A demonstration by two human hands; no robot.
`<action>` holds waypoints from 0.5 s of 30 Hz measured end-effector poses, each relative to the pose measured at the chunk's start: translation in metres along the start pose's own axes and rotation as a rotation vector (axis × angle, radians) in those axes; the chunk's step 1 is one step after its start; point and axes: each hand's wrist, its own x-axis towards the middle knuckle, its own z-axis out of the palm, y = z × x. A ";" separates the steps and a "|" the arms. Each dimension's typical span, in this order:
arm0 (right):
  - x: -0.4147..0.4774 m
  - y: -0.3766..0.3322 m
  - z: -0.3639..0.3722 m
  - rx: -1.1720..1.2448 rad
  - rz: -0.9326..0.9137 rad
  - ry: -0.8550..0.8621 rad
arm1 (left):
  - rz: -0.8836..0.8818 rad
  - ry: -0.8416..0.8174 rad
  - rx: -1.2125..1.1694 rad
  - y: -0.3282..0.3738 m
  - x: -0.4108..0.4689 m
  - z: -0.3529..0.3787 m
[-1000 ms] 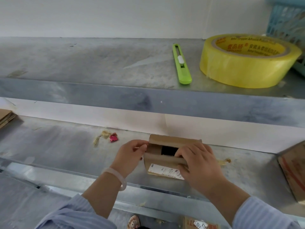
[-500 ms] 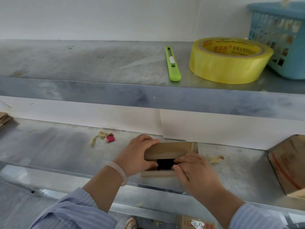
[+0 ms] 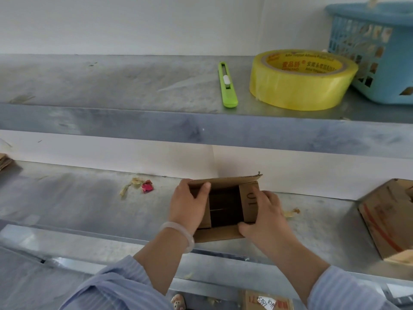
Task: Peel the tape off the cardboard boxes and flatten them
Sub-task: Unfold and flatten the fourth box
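Note:
A small brown cardboard box [image 3: 220,234] stands on the lower metal shelf [image 3: 78,204], its flaps spread open and a dark inside showing. My left hand [image 3: 188,203] grips the box's left side, thumb hooked over the left flap. My right hand [image 3: 266,217] holds the right flap, marked "10", with the thumb at the box's near right corner. Crumpled bits of peeled tape [image 3: 134,184] lie to the left on the shelf, and another scrap [image 3: 291,212] lies right of my right hand.
The upper shelf [image 3: 134,124] carries a green box cutter [image 3: 227,85], a yellow tape roll [image 3: 301,79] and a blue basket [image 3: 377,54]. A larger cardboard box [image 3: 391,218] sits at the right, flattened cardboard [image 3: 5,162] at far left, another box [image 3: 266,302] below.
The box has been turned so its open end faces up. The flaps have spread apart, and both hands shifted to its left and right sides.

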 end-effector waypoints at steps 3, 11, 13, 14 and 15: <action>0.015 -0.006 -0.002 -0.064 0.050 0.014 | -0.003 -0.023 0.068 -0.003 -0.004 0.007; 0.029 0.001 0.001 -0.279 0.069 0.024 | 0.017 -0.232 -0.074 -0.010 -0.008 -0.007; 0.029 0.008 0.000 -0.206 0.047 0.038 | 0.071 -0.272 -0.146 -0.016 -0.009 -0.015; 0.028 0.011 -0.001 -0.132 0.046 0.043 | 0.097 -0.283 -0.166 -0.019 -0.010 -0.021; 0.027 0.014 -0.002 -0.052 0.052 0.040 | 0.119 -0.292 -0.170 -0.024 -0.011 -0.027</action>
